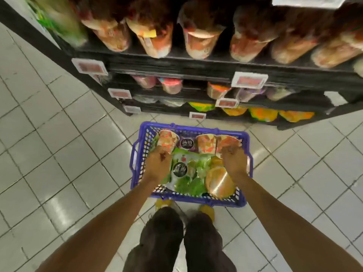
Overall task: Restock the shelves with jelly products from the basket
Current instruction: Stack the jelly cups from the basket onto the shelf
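Set on the tiled floor at centre frame, below the shelves [176,65]: the blue basket [196,128], with jelly cups lying on their sides along its far edge, green bags [188,185] and a gold-lidded tub [220,182] nearer. Reaching in at the basket's left, the left hand [157,163], fingers curled down over the end of the left jelly cup [168,139]; at the right, the right hand [233,161], fingertips bent onto the right jelly cup [228,142]. Cannot tell whether either has truly closed round its cup. Probably light, thin-walled plastic with a film lid: stiff enough to lift, easy to dent, smooth and a little slippery. Best taken round the tapered wall near the wide rim, never by the film. Bags likely soft and floppy; better lifted by an edge.
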### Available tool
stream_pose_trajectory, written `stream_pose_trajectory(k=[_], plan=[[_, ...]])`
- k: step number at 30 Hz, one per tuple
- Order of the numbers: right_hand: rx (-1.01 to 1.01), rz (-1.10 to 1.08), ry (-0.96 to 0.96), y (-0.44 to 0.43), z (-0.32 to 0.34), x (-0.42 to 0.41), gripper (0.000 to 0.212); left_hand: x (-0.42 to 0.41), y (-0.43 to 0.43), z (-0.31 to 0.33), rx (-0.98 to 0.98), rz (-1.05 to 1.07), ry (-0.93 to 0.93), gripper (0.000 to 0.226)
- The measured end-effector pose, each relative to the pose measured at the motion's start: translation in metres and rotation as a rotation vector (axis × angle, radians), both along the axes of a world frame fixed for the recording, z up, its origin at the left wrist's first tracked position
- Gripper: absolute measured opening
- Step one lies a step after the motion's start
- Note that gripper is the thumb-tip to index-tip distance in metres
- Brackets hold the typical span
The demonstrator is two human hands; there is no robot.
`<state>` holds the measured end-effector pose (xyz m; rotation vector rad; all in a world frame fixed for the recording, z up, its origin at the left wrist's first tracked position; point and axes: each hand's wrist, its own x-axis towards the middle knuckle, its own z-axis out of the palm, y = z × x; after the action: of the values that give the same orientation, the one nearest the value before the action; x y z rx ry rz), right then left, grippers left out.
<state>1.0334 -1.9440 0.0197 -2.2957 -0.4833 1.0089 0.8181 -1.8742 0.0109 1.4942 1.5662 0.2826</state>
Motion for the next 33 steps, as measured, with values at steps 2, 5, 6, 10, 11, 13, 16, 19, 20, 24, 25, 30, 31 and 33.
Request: stream_pose_trajectory(k=[2,5,6,10,11,13,16,19,20,24,25,30,31,33], plan=[[-0.065,0.077,-0.039,0.013,-0.047,-0.002,0.011,0.006,0.011,-0.045,-0.056,0.050,0.010,0.017],[-0.245,0.232,-0.083,0.030,-0.109,-0.003,0.037,0.013,0.028,-0.098,-0.064,0.043,0.172,0.038],[-0.294,0.269,-0.101,0.034,-0.124,-0.004,0.045,0.015,0.034,-0.112,-0.054,0.023,0.220,0.043],[-0.375,0.293,-0.266,0.053,-0.169,-0.025,0.068,0.023,0.049,-0.154,-0.112,-0.053,0.417,0.073],[-0.452,0.285,-0.328,0.058,-0.175,-0.031,0.081,0.025,0.050,-0.160,-0.136,-0.050,0.478,0.081],[-0.574,0.294,-0.396,0.068,-0.184,-0.038,0.088,0.028,0.054,-0.168,-0.220,-0.029,0.564,0.095],[-0.633,0.230,-0.398,0.075,-0.196,-0.039,0.089,0.023,0.061,-0.179,-0.305,-0.049,0.564,0.108],[-0.588,0.205,-0.291,0.074,-0.192,-0.054,0.115,0.020,0.063,-0.177,-0.414,-0.010,0.556,0.107],[-0.517,0.170,-0.208,0.072,-0.187,-0.059,0.115,0.019,0.062,-0.173,-0.451,0.038,0.514,0.105],[-0.104,-0.041,0.075,0.049,-0.155,-0.049,0.083,0.008,0.047,-0.134,-0.553,0.297,0.013,0.092],[-0.031,-0.070,0.108,0.041,-0.138,-0.043,0.081,0.004,0.043,-0.117,-0.554,0.311,-0.078,0.083],[0.161,-0.195,0.376,0.017,-0.030,-0.022,0.078,0.004,0.030,0.000,-0.556,0.292,-0.421,0.074],[0.185,-0.228,0.486,0.014,-0.004,-0.017,0.074,0.007,0.028,0.029,-0.543,0.290,-0.478,0.071],[0.239,-0.356,0.760,0.013,0.065,-0.012,0.070,0.016,0.026,0.097,-0.498,0.279,-0.563,0.066]])
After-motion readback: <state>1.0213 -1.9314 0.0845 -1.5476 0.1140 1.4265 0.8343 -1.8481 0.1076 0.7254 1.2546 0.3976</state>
